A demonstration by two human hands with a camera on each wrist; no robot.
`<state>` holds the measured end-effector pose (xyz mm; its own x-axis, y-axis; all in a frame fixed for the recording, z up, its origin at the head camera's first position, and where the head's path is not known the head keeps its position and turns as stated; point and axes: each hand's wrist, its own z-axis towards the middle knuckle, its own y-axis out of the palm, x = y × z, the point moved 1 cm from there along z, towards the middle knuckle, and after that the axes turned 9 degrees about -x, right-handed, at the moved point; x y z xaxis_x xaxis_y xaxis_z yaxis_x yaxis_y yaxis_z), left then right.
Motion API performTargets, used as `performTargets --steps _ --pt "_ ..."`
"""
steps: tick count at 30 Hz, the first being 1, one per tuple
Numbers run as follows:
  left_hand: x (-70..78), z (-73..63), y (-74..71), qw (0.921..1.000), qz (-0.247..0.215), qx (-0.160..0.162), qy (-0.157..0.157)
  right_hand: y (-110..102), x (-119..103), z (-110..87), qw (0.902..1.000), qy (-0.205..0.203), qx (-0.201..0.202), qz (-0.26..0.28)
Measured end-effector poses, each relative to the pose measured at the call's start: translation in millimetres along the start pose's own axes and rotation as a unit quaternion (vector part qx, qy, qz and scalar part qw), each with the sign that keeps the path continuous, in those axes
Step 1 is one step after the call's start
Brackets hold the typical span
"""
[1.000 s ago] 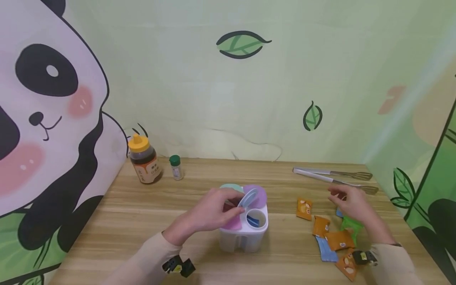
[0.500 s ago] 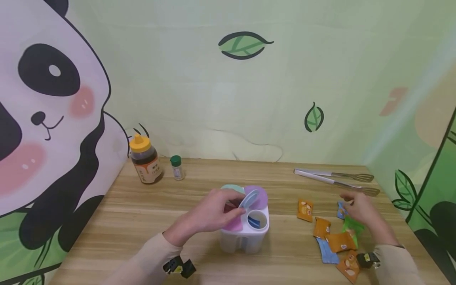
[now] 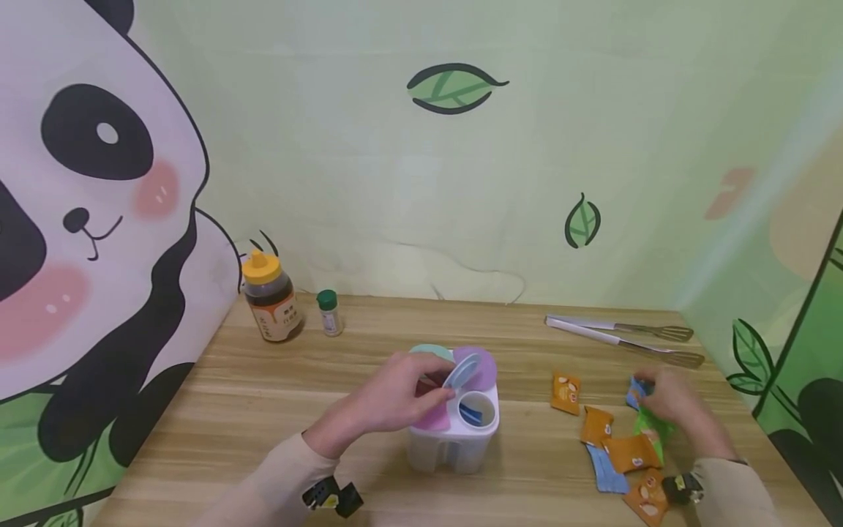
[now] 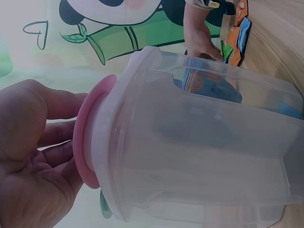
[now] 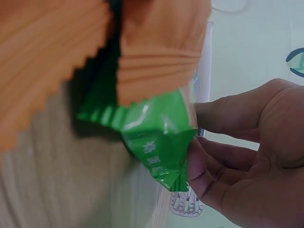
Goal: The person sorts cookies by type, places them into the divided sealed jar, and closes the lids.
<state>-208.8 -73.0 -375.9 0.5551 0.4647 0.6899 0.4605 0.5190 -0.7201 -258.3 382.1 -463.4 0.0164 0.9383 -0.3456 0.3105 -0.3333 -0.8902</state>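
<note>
My left hand (image 3: pixel 388 391) holds up the light blue lid (image 3: pixel 463 371) of a four-lidded storage box (image 3: pixel 451 450), thumb and fingers on the lid. A blue packet (image 3: pixel 470 415) shows inside the uncovered round opening; through the clear wall it also appears in the left wrist view. Over on the right, my right hand (image 3: pixel 678 402) pinches a small blue snack packet (image 3: pixel 635 392) at the table top. Just in front of that hand lies a green packet (image 5: pixel 156 128), which hides most of the blue one in the right wrist view.
Several orange packets (image 3: pixel 632 452) and a light blue one (image 3: pixel 607 468) lie in a loose pile at the right. Metal tongs (image 3: pixel 612 335) rest behind them. A honey bottle (image 3: pixel 273 311) and a green-capped shaker (image 3: pixel 329 315) stand at the back left.
My right hand has come down onto the small blue packet and taken hold of it; the packet has tilted slightly. My left hand keeps the lid raised in the same place.
</note>
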Motion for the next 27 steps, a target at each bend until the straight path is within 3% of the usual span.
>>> performTargets --steps 9,18,27 --pt "-0.2 -0.3 0.2 1.0 0.001 0.001 0.0 2.0 3.2 4.1 0.9996 0.013 -0.02 -0.015" --pt "-0.6 -0.7 0.7 1.0 0.003 0.0 0.0 4.3 6.8 8.7 0.9992 -0.031 -0.019 -0.018" --pt "-1.9 0.2 0.5 0.9999 0.002 0.004 0.01 3.1 5.8 8.2 0.9988 0.032 0.027 0.025"
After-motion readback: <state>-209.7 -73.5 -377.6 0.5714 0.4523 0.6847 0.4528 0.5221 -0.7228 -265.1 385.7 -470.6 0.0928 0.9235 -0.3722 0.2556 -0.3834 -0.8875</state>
